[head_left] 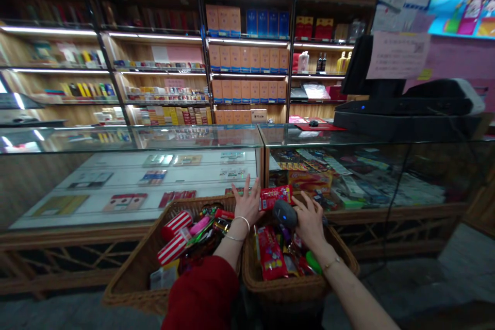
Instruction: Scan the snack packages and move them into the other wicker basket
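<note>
My left hand (247,203), in a red sleeve, reaches over the two baskets with several fingers spread. A shiny red snack packet (275,197) sits against its thumb side and appears gripped there; the thumb itself is hard to see. My right hand (308,220) is wrapped round a dark handheld barcode scanner (285,214) with a small blue light. The scanner's head is close to the packet. Beneath the right hand, a wicker basket (294,284) holds a larger red packet (271,252) and a green item (313,263).
To the left, a wider wicker basket (131,283) contains red-and-white striped containers (175,246) and mixed sweets. A glass display counter (201,139) stands just ahead. On it, at right, is a dark till (406,121). A cable (395,191) hangs down its front. Stocked shelves (247,75) line the wall.
</note>
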Available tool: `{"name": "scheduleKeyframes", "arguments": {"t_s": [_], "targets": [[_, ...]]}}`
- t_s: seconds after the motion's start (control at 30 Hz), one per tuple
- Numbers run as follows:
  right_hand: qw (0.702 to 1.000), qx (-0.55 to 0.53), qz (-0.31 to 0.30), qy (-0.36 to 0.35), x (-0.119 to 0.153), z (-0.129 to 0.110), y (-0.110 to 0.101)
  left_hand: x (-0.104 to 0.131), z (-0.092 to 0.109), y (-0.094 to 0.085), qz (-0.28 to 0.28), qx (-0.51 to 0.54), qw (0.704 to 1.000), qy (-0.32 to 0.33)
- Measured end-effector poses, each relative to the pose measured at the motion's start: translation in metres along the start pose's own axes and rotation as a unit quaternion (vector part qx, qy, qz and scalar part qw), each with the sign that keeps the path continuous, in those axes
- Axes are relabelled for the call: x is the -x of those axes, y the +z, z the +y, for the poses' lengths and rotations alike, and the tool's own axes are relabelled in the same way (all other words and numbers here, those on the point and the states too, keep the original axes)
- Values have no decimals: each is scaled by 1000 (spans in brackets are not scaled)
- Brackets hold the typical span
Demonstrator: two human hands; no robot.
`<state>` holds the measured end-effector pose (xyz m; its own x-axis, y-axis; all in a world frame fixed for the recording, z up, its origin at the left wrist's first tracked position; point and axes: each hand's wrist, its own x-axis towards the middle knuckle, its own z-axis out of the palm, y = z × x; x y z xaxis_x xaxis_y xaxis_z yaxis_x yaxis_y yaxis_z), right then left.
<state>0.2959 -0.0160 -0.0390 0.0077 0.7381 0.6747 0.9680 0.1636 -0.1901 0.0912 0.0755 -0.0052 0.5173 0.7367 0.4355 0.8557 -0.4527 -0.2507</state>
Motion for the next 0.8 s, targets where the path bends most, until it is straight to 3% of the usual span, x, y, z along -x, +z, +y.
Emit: {"name": "scheduleKeyframes", "arguments": {"t_s": [0.53,0.8], "targets": [[1000,-10,-11,4,2,-3,-5,4,9,-10,-9,-8,1000,1],[1000,4,-2,-8,3,-2,-3,2,6,-1,-10,1,1000,14]]}}
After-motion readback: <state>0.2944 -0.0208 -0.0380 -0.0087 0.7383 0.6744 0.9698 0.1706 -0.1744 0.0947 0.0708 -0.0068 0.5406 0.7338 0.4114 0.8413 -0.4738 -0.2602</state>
